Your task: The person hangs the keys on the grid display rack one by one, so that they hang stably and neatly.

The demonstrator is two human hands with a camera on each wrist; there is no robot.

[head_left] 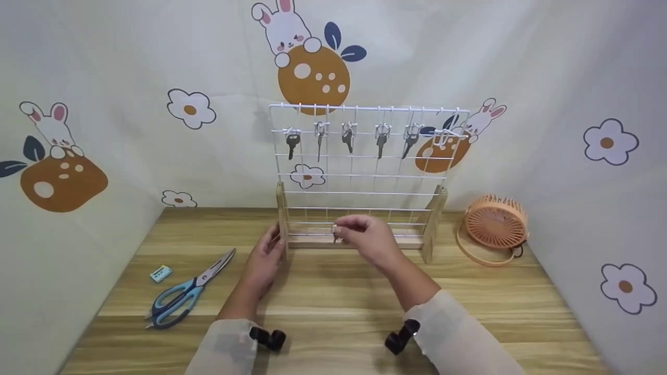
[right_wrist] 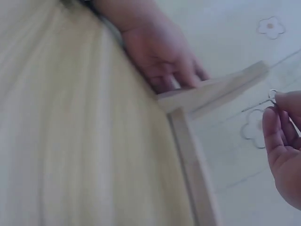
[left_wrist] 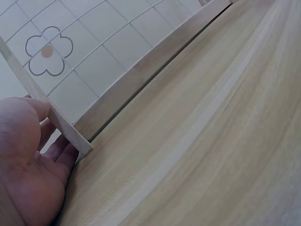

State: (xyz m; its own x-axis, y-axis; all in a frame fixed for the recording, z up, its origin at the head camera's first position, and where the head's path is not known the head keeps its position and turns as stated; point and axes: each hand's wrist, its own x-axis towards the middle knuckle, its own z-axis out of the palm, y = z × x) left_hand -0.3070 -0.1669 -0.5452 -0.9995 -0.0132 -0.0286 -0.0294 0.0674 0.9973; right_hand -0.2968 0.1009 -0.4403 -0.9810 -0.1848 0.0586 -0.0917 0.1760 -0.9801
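Note:
A white wire grid rack stands upright in a wooden base at the back of the table. Several keys hang by rings from hooks along its upper part. My right hand pinches a small key by its ring, in front of the lower grid. That key looks thin and edge-on in the right wrist view, its ring at the fingertips. With thumb and fingers on either side, my left hand grips the rack's left wooden post close to the tabletop.
Blue-handled scissors lie on the left of the table beside a small light-blue box. An orange fan stands right of the rack. A white hook hangs at the grid's upper right.

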